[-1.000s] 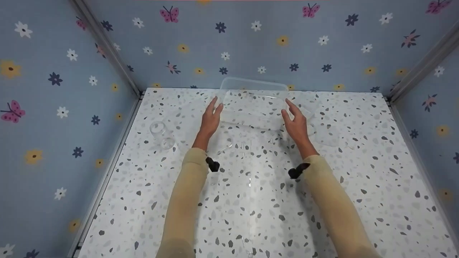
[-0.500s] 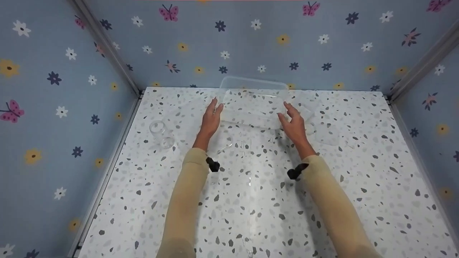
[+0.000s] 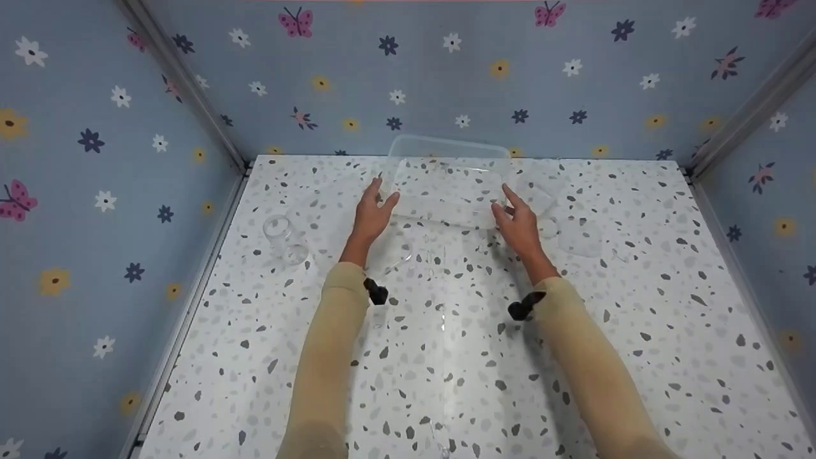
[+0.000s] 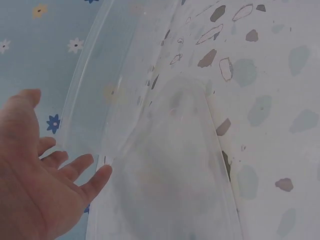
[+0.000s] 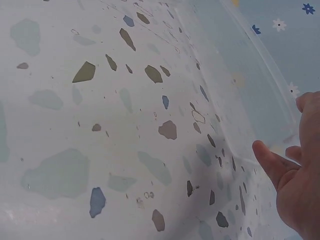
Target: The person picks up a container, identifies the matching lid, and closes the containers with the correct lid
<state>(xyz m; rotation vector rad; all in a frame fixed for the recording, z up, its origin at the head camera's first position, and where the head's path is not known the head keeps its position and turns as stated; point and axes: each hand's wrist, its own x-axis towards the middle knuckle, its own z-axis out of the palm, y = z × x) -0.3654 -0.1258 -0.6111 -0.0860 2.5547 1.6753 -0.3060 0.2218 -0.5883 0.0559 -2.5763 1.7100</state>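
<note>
Right fingers (image 5: 270,161) partly outside wrist view

A clear, rectangular container (image 3: 449,153) with rounded corners and a pale, see-through rim sits at twelve o'clock on the speckled table (image 3: 408,370). Slightly skewed, its long sides run from between nine and ten toward between three and four.

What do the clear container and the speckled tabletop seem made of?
The container is probably plastic, smooth and see-through, judging by its faintly milky edge. The tabletop could be laminate or stone, seemingly glossy, since bright glare sits on it.
</note>
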